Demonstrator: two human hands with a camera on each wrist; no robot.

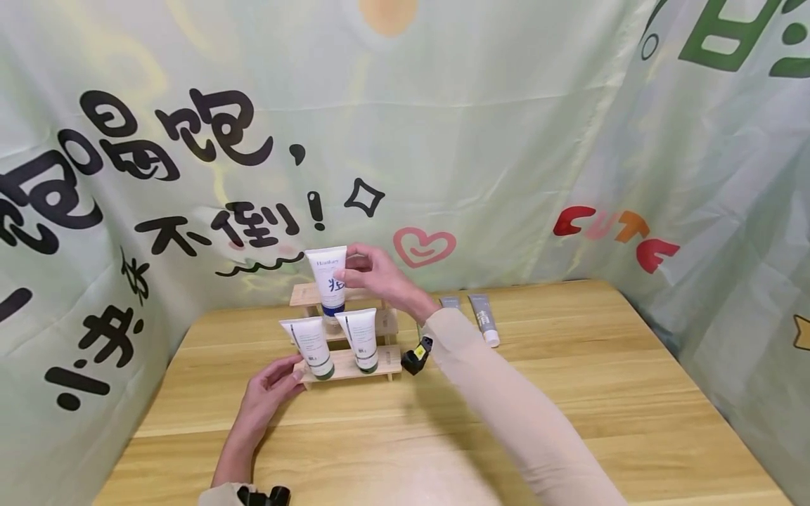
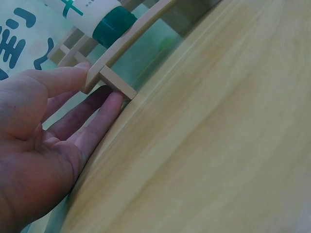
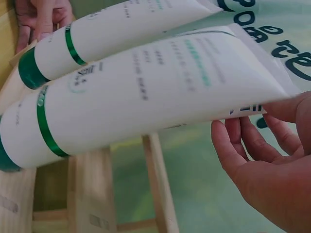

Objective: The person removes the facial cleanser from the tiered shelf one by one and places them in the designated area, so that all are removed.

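My right hand (image 1: 382, 277) pinches a white squeeze tube (image 1: 326, 270) with a dark blue cap, held cap down over a tiered wooden rack (image 1: 391, 357). Whether its cap touches a step of the rack I cannot tell. Two white squeeze tubes with green caps, a left one (image 1: 311, 344) and a right one (image 1: 361, 339), stand cap down on the lowest step. My left hand (image 1: 264, 393) holds the left end of that step. In the left wrist view, its thumb is against the board (image 2: 99, 73) and fingers touch the short leg (image 2: 119, 83).
Two grey tubes lie on the wooden table (image 1: 569, 379) right of the rack: one (image 1: 484, 320) in full view, the other (image 1: 449, 302) partly behind my right arm. A printed curtain (image 1: 493, 154) hangs behind and along both sides.
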